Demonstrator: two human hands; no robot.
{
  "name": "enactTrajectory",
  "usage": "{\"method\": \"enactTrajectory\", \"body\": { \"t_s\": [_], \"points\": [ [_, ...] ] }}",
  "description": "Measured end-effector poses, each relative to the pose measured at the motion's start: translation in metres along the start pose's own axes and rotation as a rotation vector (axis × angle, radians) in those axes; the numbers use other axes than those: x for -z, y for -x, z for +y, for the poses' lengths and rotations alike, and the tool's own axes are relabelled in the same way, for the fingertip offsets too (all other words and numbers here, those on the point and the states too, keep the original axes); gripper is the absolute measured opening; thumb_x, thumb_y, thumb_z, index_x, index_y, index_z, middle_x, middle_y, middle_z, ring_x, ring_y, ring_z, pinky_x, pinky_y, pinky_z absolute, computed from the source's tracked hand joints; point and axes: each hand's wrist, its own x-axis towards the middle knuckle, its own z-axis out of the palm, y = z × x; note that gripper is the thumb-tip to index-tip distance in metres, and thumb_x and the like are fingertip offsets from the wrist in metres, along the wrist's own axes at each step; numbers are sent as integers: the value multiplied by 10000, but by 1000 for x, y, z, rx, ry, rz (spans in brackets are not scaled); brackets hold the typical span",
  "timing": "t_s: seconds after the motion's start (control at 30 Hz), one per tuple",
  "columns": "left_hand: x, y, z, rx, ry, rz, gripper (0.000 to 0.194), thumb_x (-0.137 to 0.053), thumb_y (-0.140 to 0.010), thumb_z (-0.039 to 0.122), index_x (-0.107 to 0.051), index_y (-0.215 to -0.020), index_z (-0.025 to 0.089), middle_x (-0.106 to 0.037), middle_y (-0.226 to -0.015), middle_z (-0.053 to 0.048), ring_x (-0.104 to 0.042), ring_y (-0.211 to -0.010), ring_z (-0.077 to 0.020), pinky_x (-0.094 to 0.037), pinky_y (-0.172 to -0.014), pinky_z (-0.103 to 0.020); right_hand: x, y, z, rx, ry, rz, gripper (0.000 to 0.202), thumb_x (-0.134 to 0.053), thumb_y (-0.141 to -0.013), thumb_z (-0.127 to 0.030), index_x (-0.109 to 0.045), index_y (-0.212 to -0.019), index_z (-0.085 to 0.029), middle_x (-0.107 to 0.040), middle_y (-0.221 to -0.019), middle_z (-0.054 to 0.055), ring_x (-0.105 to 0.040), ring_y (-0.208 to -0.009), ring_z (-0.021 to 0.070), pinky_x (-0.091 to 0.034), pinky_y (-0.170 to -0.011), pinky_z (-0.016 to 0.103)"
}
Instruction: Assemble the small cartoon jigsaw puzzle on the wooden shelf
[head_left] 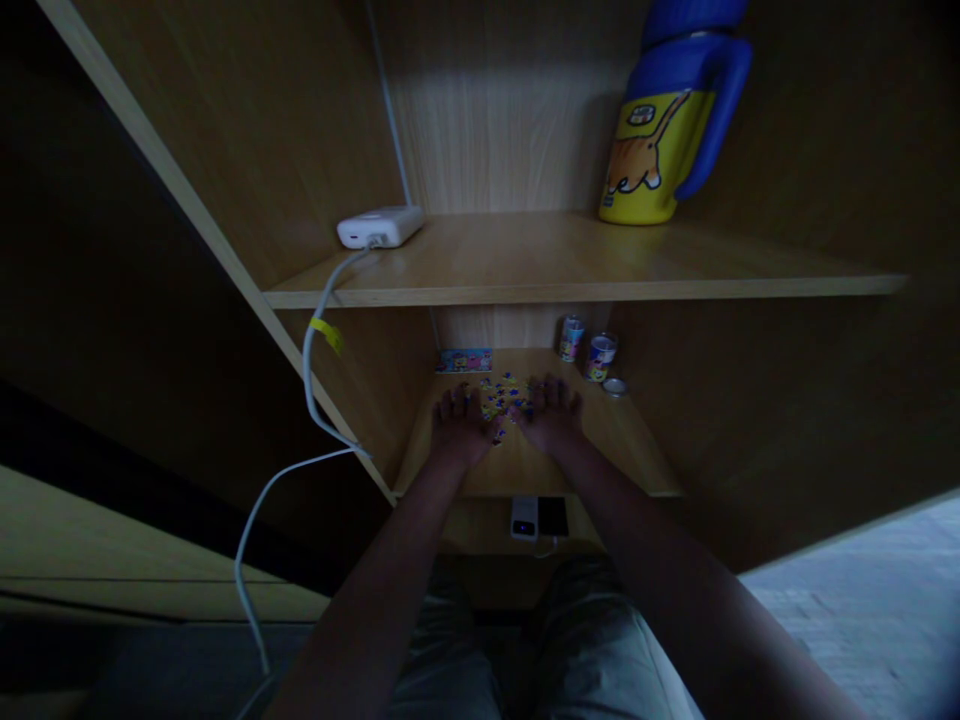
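Observation:
On the lower shelf board (600, 450), several small blue and yellow jigsaw puzzle pieces (496, 398) lie scattered. My left hand (459, 425) rests at their left side, palm down with the fingers spread. At their right side is my right hand (551, 412), also palm down with fingers apart. Both hands touch or hover just over the pieces; which of these is hard to tell in the dim light. Some pieces are partly hidden by the fingers. Behind them, a colourful picture card (465, 361) lies near the back left.
Two small printed cans (601, 358) stand at the back right, with a round metal lid (614, 387) beside them. Above, the upper shelf (525, 260) carries a white power adapter (381, 227) with a hanging cable (309, 365) and a blue-yellow bottle (660, 130). A power bank (524, 519) lies below.

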Motion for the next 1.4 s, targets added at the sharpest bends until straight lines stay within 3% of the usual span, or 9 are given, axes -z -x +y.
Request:
{"method": "enactTrajectory", "body": {
  "t_s": [0.23, 0.37, 0.47, 0.6, 0.9, 1.13, 1.23, 1.4],
  "points": [
    [-5, -2, 1, 18, 4, 14, 977, -282, -1082, 794, -234, -1829, 166, -99, -1909, -178, -87, -1763, -469, -95, -1396, -674, -3, -20, -4, -39, -27, 31, 989, -170, -1090, -831, -103, -1853, -205, -12, -1916, 195, -10, -1762, 461, -20, -1347, 757],
    [-2, -17, 0, -84, 7, -12, 962, -312, -1093, 765, -178, -1840, 175, -61, -1915, -155, -32, -1779, -412, -54, -1417, -613, -4, -32, -5, -36, -22, 44, 998, -145, -1090, -825, -144, -1848, -176, -85, -1907, 219, -54, -1761, 453, -40, -1349, 754],
    [0, -28, -1, -121, 8, -56, 969, -311, -1090, 783, -197, -1837, 176, -72, -1914, -164, -62, -1777, -418, -75, -1417, -591, -2, -40, -7, -2, -22, 28, 997, -142, -1088, -830, -159, -1847, -184, -108, -1906, 215, -78, -1763, 439, -54, -1358, 739],
    [1, -33, 1, -102, -7, -79, 927, -298, -1093, 775, -278, -1823, 203, -135, -1911, -157, -127, -1764, -447, -88, -1411, -596, 3, -48, -13, 61, -16, -4, 909, -186, -1110, -806, -182, -1848, -275, -121, -1912, 180, -104, -1765, 430, -65, -1368, 717],
    [-1, -7, 11, 1, 2, -55, 954, -262, -1070, 807, -284, -1824, 223, -162, -1910, -139, -120, -1755, -485, -86, -1407, -629, 4, -58, -11, 247, -31, -38, 730, -290, -1138, -765, -326, -1796, -451, -150, -1921, 86, -118, -1763, 433, -76, -1361, 739],
    [-8, 19, 22, 8, 24, -34, 1028, -244, -1070, 829, -296, -1808, 116, -158, -1896, -210, -127, -1753, -492, -88, -1416, -630, 4, -59, -10, 373, -41, -53, 668, -297, -1158, -726, -368, -1773, -479, -177, -1917, 56, -146, -1766, 389, -81, -1370, 717],
    [-11, 24, 24, 13, 26, 21, 1009, -242, -1084, 811, -320, -1797, 101, -192, -1888, -217, -161, -1751, -477, -101, -1422, -617, 3, -61, -8, 393, -71, -28, 671, -273, -1165, -703, -374, -1779, -451, -157, -1921, 38, -133, -1771, 369, -85, -1386, 679],
    [-14, 23, 28, 30, 59, 78, 964, -342, -1092, 780, -366, -1779, 105, -234, -1875, -224, -187, -1750, -461, -119, -1426, -626, 1, -59, -4, 302, -159, 67, 705, -170, -1191, -592, -258, -1834, -316, -133, -1923, 63, -70, -1785, 289, -104, -1415, 571]
  ]
}}
